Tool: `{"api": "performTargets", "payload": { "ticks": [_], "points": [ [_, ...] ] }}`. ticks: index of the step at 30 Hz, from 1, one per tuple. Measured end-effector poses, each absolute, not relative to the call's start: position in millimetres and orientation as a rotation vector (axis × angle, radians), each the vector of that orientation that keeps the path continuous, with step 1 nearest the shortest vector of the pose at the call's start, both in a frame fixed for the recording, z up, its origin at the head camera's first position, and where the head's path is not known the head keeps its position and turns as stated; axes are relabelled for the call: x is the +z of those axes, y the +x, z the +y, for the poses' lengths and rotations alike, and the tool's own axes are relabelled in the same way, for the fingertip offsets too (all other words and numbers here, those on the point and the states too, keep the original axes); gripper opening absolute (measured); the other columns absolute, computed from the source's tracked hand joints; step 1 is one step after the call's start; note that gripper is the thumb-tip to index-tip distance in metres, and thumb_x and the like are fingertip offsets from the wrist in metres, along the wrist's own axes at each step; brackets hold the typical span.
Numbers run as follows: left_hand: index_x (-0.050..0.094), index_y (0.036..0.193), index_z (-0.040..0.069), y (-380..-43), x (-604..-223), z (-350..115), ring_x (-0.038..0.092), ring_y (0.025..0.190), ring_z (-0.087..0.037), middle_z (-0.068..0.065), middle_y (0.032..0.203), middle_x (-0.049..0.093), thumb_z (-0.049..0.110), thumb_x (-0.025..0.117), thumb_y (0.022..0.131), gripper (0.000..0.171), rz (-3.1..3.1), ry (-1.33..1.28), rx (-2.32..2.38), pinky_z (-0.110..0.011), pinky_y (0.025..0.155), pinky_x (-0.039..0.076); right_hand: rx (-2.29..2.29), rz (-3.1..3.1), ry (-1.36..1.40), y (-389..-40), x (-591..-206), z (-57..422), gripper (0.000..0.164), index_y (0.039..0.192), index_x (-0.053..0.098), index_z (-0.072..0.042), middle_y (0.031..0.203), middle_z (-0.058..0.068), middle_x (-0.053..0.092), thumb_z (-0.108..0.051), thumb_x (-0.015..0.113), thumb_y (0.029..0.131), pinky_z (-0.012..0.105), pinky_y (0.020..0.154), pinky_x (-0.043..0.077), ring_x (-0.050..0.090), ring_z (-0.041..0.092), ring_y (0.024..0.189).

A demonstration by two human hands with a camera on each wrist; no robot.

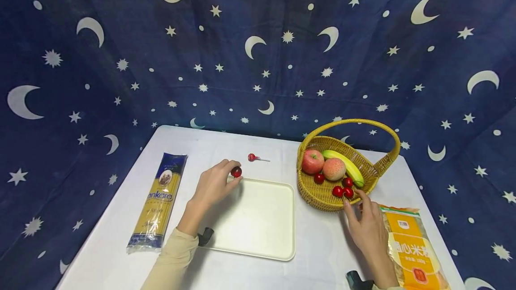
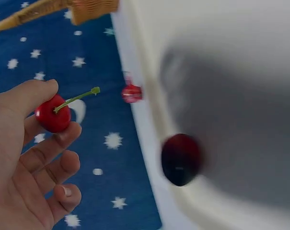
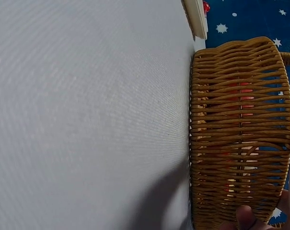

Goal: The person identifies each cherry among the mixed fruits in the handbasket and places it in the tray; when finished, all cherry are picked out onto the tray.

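Note:
My left hand (image 1: 214,185) is over the far left corner of the cream tray (image 1: 258,223). Its thumb and index finger pinch a red cherry (image 2: 53,113) with a green stem, the other fingers loosely bent. A blurred dark red round thing (image 2: 181,159) overlaps the tray rim in the left wrist view. At the near rim of the wicker basket (image 1: 318,202) is my right hand (image 1: 368,227), its thumb and fingers apart, fingertips right at the rim. Several cherries (image 1: 337,191), an apple (image 1: 312,161), a peach (image 1: 334,169) and a banana (image 1: 346,167) lie in the basket.
A red lollipop (image 1: 253,157) lies behind the tray. To the left is a blue and yellow pasta packet (image 1: 159,200); an orange packet (image 1: 415,249) lies beside my right hand. The basket's tall handle (image 1: 350,121) arches over it. A dark star-patterned cloth (image 1: 258,57) hangs behind the table.

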State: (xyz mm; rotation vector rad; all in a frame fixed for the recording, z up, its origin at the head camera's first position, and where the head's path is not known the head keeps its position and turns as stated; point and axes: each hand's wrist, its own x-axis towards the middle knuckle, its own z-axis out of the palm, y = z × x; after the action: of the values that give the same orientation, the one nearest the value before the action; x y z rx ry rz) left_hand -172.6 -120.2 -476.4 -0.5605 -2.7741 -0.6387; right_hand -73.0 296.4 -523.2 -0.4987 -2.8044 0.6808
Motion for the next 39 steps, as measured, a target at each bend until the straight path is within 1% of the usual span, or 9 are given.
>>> {"api": "performTargets", "payload": {
  "ticks": [5, 10, 12, 15, 19, 25, 33, 36, 39],
  "points": [
    [0.076, 0.121, 0.015, -175, -493, -121, 0.060, 0.073, -0.011, -0.002, 0.099, 0.074, 0.029, 0.085, 0.091, 0.034, -2.868, -0.536, -0.607, -0.034, 0.062, 0.055, 0.686, -2.807, -0.499, -72, -523, 297, 0.064, 0.159, 0.044, -0.018, 0.117, 0.017, 0.056, -0.054, 0.054, 0.106, 0.037, 0.068, 0.036, 0.052, 0.033, 0.098],
    [0.078, 0.114, 0.013, -174, -506, -119, 0.067, 0.078, -0.015, -0.003, 0.094, 0.074, 0.031, 0.088, 0.087, 0.034, -2.895, -0.542, -0.522, -0.035, 0.066, 0.058, 0.687, -2.796, -0.487, -72, -523, 297, 0.064, 0.159, 0.045, -0.019, 0.115, 0.016, 0.056, -0.054, 0.055, 0.106, 0.036, 0.067, 0.035, 0.052, 0.032, 0.095],
    [0.080, 0.111, 0.013, -174, -511, -118, 0.067, 0.079, -0.016, -0.002, 0.092, 0.074, 0.034, 0.090, 0.085, 0.035, -2.894, -0.554, -0.444, -0.035, 0.067, 0.057, 0.687, -2.793, -0.485, -72, -523, 297, 0.064, 0.158, 0.045, -0.019, 0.115, 0.016, 0.056, -0.054, 0.056, 0.106, 0.035, 0.067, 0.035, 0.052, 0.032, 0.095],
    [0.081, 0.107, 0.013, -173, -518, -118, 0.065, 0.077, -0.016, -0.002, 0.089, 0.074, 0.038, 0.091, 0.082, 0.037, -2.896, -0.576, -0.344, -0.035, 0.067, 0.055, 0.690, -2.796, -0.489, -72, -523, 297, 0.064, 0.159, 0.044, -0.020, 0.116, 0.016, 0.056, -0.053, 0.055, 0.106, 0.036, 0.067, 0.035, 0.052, 0.032, 0.096],
    [0.082, 0.105, 0.012, -172, -522, -117, 0.062, 0.078, -0.018, -0.003, 0.089, 0.075, 0.041, 0.092, 0.082, 0.038, -2.917, -0.587, -0.311, -0.036, 0.073, 0.052, 0.703, -2.807, -0.493, -72, -521, 296, 0.065, 0.160, 0.043, -0.019, 0.117, 0.017, 0.055, -0.053, 0.055, 0.106, 0.037, 0.069, 0.036, 0.052, 0.033, 0.098],
    [0.081, 0.111, 0.012, -171, -522, -116, 0.060, 0.084, -0.019, -0.004, 0.095, 0.076, 0.042, 0.092, 0.082, 0.043, -2.934, -0.573, -0.345, -0.036, 0.077, 0.049, 0.699, -2.812, -0.505, -72, -521, 295, 0.065, 0.160, 0.042, -0.019, 0.118, 0.017, 0.055, -0.054, 0.054, 0.107, 0.037, 0.069, 0.036, 0.052, 0.032, 0.099],
    [0.076, 0.124, 0.015, -171, -515, -115, 0.061, 0.093, -0.022, -0.005, 0.107, 0.076, 0.049, 0.092, 0.079, 0.058, -2.918, -0.572, -0.374, -0.037, 0.082, 0.050, 0.701, -2.809, -0.500, -72, -523, 296, 0.065, 0.160, 0.043, -0.019, 0.118, 0.016, 0.055, -0.054, 0.054, 0.106, 0.037, 0.070, 0.036, 0.052, 0.033, 0.099],
    [0.075, 0.127, 0.014, -171, -513, -114, 0.061, 0.095, -0.023, -0.006, 0.109, 0.075, 0.051, 0.091, 0.080, 0.062, -2.898, -0.594, -0.363, -0.038, 0.082, 0.050, 0.701, -2.806, -0.501, -71, -523, 297, 0.066, 0.160, 0.043, -0.019, 0.118, 0.016, 0.056, -0.055, 0.054, 0.106, 0.037, 0.069, 0.036, 0.052, 0.033, 0.098],
    [0.075, 0.127, 0.014, -171, -510, -111, 0.061, 0.095, -0.024, -0.005, 0.108, 0.074, 0.051, 0.090, 0.081, 0.061, -2.856, -0.624, -0.364, -0.038, 0.082, 0.050, 0.701, -2.798, -0.490, -71, -524, 297, 0.065, 0.160, 0.044, -0.019, 0.118, 0.017, 0.056, -0.054, 0.055, 0.106, 0.037, 0.069, 0.037, 0.053, 0.033, 0.098]
  ]
}}
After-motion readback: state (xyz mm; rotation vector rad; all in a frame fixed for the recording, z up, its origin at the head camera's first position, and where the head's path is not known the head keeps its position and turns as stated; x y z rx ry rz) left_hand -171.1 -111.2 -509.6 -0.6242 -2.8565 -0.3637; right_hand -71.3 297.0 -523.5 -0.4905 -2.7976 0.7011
